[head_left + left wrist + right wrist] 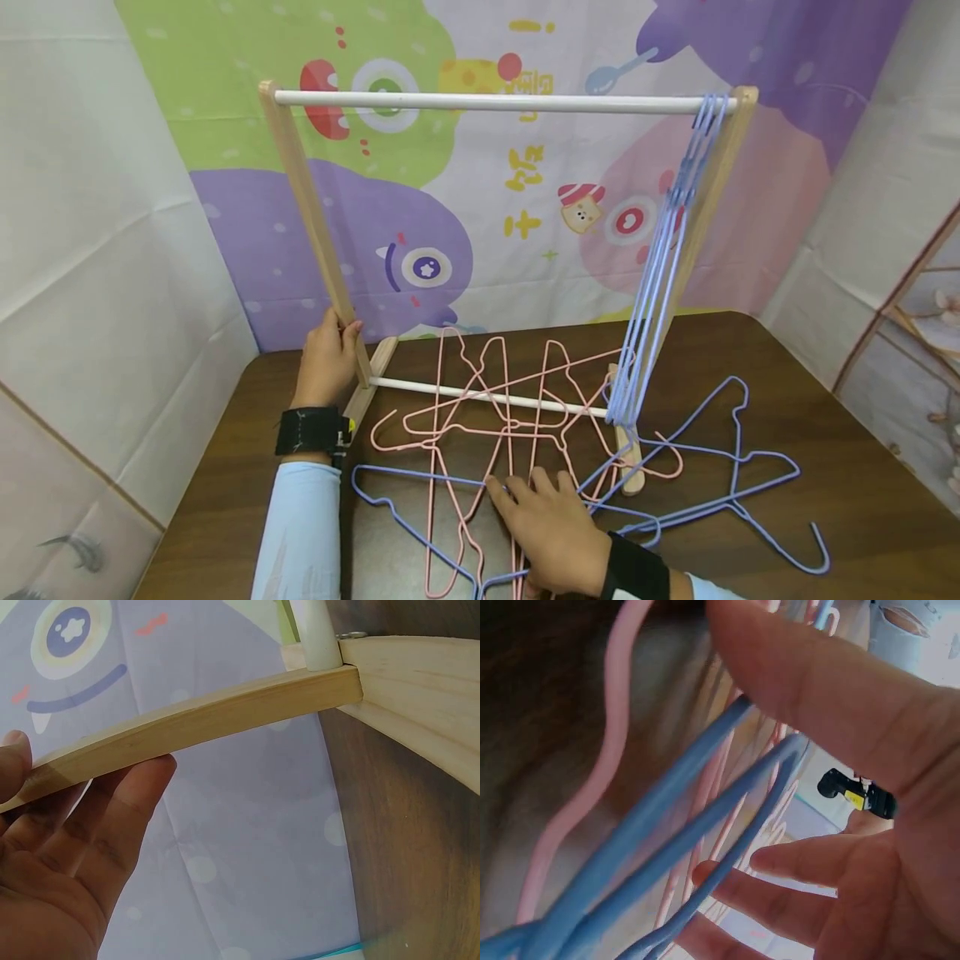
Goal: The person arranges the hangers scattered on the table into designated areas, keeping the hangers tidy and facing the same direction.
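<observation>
My left hand grips the left post of a wooden clothes rack near its lower end; in the left wrist view, thumb and fingers lie on opposite sides of the wood. Several blue hangers hang bunched at the right end of the white top bar. My right hand lies over the loose hangers with fingers spread. From the right wrist, blue hanger wires pass between the thumb and the extended fingers. Pink hangers lie in a tangle around the lower bar.
More blue hangers lie on the dark wooden table to the right, and another blue hanger lies at the front. A cartoon-printed cloth hangs behind the rack. The rack's right foot is partly covered by hangers.
</observation>
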The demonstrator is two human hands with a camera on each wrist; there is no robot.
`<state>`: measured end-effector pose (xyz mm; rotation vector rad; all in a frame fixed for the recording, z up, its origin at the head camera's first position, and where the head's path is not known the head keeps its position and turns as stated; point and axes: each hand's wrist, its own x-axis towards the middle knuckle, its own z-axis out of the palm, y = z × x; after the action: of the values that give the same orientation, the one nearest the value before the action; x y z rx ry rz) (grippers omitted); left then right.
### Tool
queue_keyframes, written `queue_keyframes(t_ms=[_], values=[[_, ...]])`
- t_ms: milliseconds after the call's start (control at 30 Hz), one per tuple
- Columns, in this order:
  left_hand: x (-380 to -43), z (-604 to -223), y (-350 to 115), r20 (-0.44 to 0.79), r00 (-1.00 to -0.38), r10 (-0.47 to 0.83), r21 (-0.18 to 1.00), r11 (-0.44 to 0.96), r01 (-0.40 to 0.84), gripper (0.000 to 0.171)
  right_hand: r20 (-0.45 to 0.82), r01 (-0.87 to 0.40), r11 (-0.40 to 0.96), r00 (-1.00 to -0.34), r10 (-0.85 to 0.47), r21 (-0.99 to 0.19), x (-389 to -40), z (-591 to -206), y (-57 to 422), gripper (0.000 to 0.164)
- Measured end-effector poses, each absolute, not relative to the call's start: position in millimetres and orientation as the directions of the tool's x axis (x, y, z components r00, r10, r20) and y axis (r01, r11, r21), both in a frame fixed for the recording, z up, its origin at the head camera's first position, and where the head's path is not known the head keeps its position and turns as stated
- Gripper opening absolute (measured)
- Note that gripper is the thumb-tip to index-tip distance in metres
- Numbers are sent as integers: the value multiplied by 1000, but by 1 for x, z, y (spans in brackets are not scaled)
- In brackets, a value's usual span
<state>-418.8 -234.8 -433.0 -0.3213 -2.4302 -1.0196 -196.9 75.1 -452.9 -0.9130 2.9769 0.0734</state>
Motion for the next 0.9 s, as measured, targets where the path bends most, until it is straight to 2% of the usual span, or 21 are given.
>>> queue_keyframes(t_ms=[233, 433, 767, 900], values=[[-418, -434, -235, 521, -853, 27, 604, 695, 390, 26, -20, -564, 826, -826, -564, -16, -197, -449, 76, 113], [-418, -434, -234, 525, -850, 30, 596, 700, 393, 26, 37, -563, 825, -826, -562, -48, -195, -443, 80, 113], [-417, -433, -235, 518, -855, 28, 590, 711, 382, 26, -43, -473, 837, -864, -502, -274, -202, -423, 91, 117], [-417, -432, -235, 505, -863, 25, 597, 712, 370, 29, -34, -438, 841, -881, -472, -318, -206, -416, 97, 119]])
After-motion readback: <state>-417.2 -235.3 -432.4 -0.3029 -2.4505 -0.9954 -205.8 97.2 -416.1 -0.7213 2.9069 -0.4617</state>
